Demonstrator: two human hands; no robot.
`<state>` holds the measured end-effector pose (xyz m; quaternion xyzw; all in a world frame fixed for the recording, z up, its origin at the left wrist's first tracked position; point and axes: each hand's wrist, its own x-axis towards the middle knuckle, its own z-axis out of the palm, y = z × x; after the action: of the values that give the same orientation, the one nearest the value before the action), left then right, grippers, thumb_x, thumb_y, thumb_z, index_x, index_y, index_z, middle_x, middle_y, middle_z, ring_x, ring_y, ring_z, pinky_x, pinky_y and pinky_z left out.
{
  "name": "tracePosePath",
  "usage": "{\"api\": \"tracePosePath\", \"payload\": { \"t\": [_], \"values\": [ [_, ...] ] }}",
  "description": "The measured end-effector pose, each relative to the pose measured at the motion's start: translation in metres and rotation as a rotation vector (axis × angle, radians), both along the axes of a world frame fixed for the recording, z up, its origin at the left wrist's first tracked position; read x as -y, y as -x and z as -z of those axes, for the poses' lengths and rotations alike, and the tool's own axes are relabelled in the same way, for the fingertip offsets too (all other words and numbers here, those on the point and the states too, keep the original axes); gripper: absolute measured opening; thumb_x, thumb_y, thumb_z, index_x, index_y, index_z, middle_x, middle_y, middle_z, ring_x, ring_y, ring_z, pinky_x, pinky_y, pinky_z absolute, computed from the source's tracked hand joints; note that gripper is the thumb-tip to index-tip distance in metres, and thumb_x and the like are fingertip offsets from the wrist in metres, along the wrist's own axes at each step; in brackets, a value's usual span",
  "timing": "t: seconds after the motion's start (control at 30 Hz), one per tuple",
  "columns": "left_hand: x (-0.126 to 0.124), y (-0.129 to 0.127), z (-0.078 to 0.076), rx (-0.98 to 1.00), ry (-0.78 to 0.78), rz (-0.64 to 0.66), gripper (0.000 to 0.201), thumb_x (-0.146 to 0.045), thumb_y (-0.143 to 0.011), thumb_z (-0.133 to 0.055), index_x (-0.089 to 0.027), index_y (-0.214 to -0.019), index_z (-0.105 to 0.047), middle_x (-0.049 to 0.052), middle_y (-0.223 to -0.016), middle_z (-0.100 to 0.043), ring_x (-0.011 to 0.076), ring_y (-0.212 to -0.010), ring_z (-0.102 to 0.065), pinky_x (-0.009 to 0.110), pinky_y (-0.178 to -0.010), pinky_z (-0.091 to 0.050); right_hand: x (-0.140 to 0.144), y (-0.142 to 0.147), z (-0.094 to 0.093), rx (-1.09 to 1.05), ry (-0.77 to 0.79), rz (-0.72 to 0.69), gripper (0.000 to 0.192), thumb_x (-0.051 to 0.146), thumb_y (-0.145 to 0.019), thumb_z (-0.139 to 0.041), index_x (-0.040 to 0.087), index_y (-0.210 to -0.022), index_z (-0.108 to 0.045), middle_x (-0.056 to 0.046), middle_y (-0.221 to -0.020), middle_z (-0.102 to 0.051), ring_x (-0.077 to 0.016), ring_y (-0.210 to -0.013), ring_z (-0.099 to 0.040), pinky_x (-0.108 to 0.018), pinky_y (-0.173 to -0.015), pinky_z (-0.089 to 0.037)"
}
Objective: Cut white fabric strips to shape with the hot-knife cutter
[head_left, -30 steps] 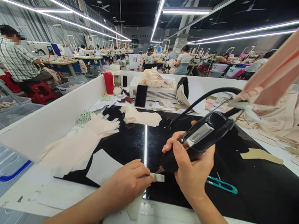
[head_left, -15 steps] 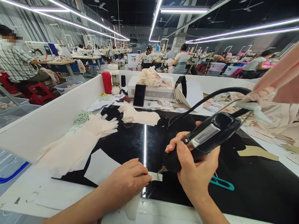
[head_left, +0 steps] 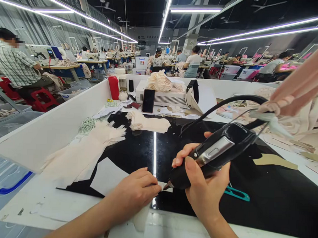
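My right hand [head_left: 203, 185] grips a black corded hand tool [head_left: 213, 153] with a metal plate on its side, its tip pointing down-left onto a small pale strip [head_left: 163, 186]. My left hand [head_left: 134, 192] lies flat with its fingertips pinning that strip to the glossy black work surface [head_left: 264, 195]. The tool's black cable [head_left: 223, 103] arcs up and away to the right.
Teal thread snips [head_left: 236, 194] lie just right of my right hand. Cream fabric pieces [head_left: 82, 154] lie at left and a folded stack [head_left: 148, 123] lies behind. A phone [head_left: 148, 100], a white box [head_left: 162, 98] and a red bottle [head_left: 114, 87] stand at the back. People sew at distant tables.
The tool has shifted slightly left and down, so its tip now covers more of the strip next to my left fingertips. My left hand has stayed in place.
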<state>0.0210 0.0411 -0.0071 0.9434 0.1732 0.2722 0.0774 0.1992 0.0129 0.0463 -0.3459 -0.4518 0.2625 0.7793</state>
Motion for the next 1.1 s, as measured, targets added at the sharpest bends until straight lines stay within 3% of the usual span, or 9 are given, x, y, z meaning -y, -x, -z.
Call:
{"api": "tracePosePath", "payload": {
  "t": [0.13, 0.33, 0.7, 0.9, 1.1],
  "values": [
    [-0.001, 0.000, 0.002, -0.009, 0.004, 0.012, 0.021, -0.011, -0.108, -0.050, -0.017, -0.116, -0.069, 0.004, -0.097, -0.070, 0.0171, -0.089, -0.068, 0.039, -0.100, -0.058, 0.000, -0.003, 0.000, 0.024, -0.002, 0.008, 0.033, 0.016, -0.092, -0.073, 0.032, -0.115, -0.056, 0.006, -0.087, -0.068, -0.0123, -0.062, -0.065, -0.030, -0.060, -0.059],
    [-0.001, 0.000, 0.002, 0.002, -0.011, 0.013, 0.022, -0.010, -0.108, -0.048, -0.016, -0.113, -0.069, 0.004, -0.097, -0.069, 0.0169, -0.088, -0.067, 0.039, -0.100, -0.058, 0.002, -0.013, -0.001, 0.000, -0.009, 0.055, 0.056, 0.019, -0.090, -0.077, 0.034, -0.138, -0.053, 0.004, -0.087, -0.069, -0.0136, -0.064, -0.066, -0.030, -0.060, -0.058],
    [0.000, 0.003, 0.001, -0.042, -0.017, 0.011, 0.019, -0.008, -0.107, -0.050, -0.015, -0.115, -0.066, 0.004, -0.100, -0.068, 0.0180, -0.093, -0.066, 0.047, -0.111, -0.052, 0.003, -0.011, 0.000, 0.013, -0.010, 0.036, 0.051, 0.016, -0.091, -0.075, 0.036, -0.133, -0.055, 0.005, -0.087, -0.068, -0.0118, -0.063, -0.065, -0.030, -0.063, -0.062],
    [0.012, 0.009, 0.002, -0.124, 0.028, -0.064, 0.030, -0.003, -0.101, -0.056, -0.012, -0.130, -0.059, 0.011, -0.120, -0.065, 0.0246, -0.110, -0.063, 0.037, -0.094, -0.060, 0.003, -0.010, 0.000, 0.015, -0.038, 0.033, 0.050, 0.012, -0.089, -0.075, 0.033, -0.129, -0.055, 0.006, -0.089, -0.069, -0.0112, -0.062, -0.066, -0.029, -0.063, -0.062],
    [0.025, 0.009, 0.001, -0.098, 0.101, -0.239, 0.028, 0.002, -0.098, -0.055, -0.014, -0.119, -0.064, 0.007, -0.103, -0.066, 0.0215, -0.090, -0.066, 0.035, -0.079, -0.063, 0.005, -0.007, -0.001, 0.047, -0.017, 0.095, 0.033, 0.013, -0.090, -0.074, 0.029, -0.109, -0.054, 0.006, -0.086, -0.069, -0.0119, -0.062, -0.066, -0.028, -0.061, -0.062]
  ]
}}
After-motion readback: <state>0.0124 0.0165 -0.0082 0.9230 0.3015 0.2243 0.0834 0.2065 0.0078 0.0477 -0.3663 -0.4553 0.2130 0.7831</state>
